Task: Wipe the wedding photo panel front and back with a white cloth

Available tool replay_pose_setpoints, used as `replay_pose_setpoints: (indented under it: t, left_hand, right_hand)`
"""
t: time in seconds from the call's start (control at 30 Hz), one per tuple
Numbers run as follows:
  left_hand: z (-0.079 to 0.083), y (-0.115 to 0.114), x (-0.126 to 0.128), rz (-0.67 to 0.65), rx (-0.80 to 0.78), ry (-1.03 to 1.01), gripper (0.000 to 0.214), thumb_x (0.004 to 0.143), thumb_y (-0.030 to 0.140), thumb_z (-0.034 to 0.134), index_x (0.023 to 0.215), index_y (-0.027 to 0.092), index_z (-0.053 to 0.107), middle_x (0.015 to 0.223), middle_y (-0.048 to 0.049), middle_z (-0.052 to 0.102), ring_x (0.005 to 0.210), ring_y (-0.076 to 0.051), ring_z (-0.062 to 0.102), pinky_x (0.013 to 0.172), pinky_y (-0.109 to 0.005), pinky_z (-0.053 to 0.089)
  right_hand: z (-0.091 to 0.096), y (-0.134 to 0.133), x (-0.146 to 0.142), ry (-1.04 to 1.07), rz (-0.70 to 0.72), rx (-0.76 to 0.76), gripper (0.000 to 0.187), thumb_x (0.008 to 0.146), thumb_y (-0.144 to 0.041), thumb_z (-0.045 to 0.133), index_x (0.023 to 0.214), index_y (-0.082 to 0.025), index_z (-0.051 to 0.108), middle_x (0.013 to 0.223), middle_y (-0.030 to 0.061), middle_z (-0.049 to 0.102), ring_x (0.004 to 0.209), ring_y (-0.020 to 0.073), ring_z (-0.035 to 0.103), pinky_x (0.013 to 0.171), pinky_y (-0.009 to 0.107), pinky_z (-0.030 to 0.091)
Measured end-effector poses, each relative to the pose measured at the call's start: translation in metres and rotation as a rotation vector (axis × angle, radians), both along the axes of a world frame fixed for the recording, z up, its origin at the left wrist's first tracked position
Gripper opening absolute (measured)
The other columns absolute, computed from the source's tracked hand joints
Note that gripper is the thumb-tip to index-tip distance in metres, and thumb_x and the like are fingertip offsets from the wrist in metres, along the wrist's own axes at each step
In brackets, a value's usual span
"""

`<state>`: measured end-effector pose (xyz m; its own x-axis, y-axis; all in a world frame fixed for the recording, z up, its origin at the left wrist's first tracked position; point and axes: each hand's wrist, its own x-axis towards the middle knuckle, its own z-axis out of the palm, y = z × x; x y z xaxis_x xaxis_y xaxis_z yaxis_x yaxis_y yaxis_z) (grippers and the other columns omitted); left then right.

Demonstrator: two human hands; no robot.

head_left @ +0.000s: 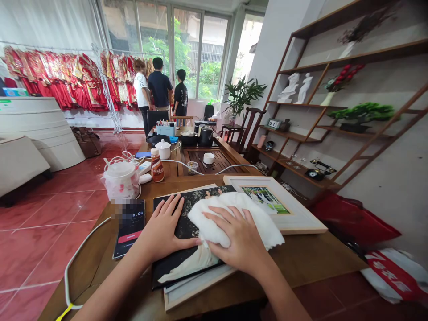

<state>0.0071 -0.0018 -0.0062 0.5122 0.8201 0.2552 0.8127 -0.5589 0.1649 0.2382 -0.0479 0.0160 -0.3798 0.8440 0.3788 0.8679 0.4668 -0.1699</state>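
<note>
Well, the left hand (163, 227) lies flat on a dark wedding photo panel (182, 218), its fingers spread and gripping nothing. The right hand (239, 238) sits just beside it, palm down on a bunched white cloth (227, 223), with its fingers (227, 215) splayed and lightly curved over the cloth, pressing it to the panel without closing around it. The cloth covers the middle of the dark wedding photo panel, which rests on a pale picture frame (197, 290) showing beneath its lower edge, on a wooden table (301, 258). Right of the panel, touching the cloth, a white-matted framed photo (277, 207) lies flat. Left of the panel are a smartphone (129, 227) showing 8:08 and a plastic-wrapped white kettle (120, 180). Beyond the panel stand a small bottle (157, 166) and a wooden tea tray (214, 160), and farther off, three people (160, 87) stand near racks of red embroidered garments (67, 80).
</note>
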Motion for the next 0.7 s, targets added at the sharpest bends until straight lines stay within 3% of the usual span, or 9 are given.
replay_pose_setpoints:
  t: [0.23,0.53,0.7]
  left_hand:
    - [0.004,-0.002,0.003,0.026,-0.004,-0.008,0.103,0.073,0.078,0.050,0.148,0.011,0.027,0.154,-0.0151,0.028,0.142,-0.034,0.021,0.114,-0.050,0.022]
    - [0.002,-0.001,0.001,0.033,-0.019,-0.014,0.104,0.074,0.079,0.048,0.148,0.009,0.027,0.153,-0.0168,0.030,0.143,-0.033,0.021,0.115,-0.049,0.020]
    - [0.003,-0.001,0.000,0.021,-0.026,-0.004,0.107,0.072,0.082,0.047,0.148,0.009,0.028,0.154,-0.0167,0.026,0.143,-0.033,0.018,0.115,-0.050,0.019]
  right_hand:
    - [0.003,0.025,-0.005,0.014,-0.002,0.036,0.050,0.079,-0.043,0.058,0.128,-0.035,0.054,0.135,-0.0016,0.054,0.116,0.0299,0.045,0.094,0.048,0.029]
    - [-0.006,-0.010,0.005,0.000,0.024,0.041,0.054,0.078,-0.042,0.060,0.131,-0.037,0.051,0.136,-0.0032,0.053,0.118,0.0302,0.043,0.095,0.048,0.025]
    - [-0.005,-0.007,0.006,0.004,0.036,0.023,0.054,0.077,-0.042,0.062,0.129,-0.039,0.052,0.135,-0.0035,0.054,0.116,0.0302,0.044,0.094,0.048,0.026]
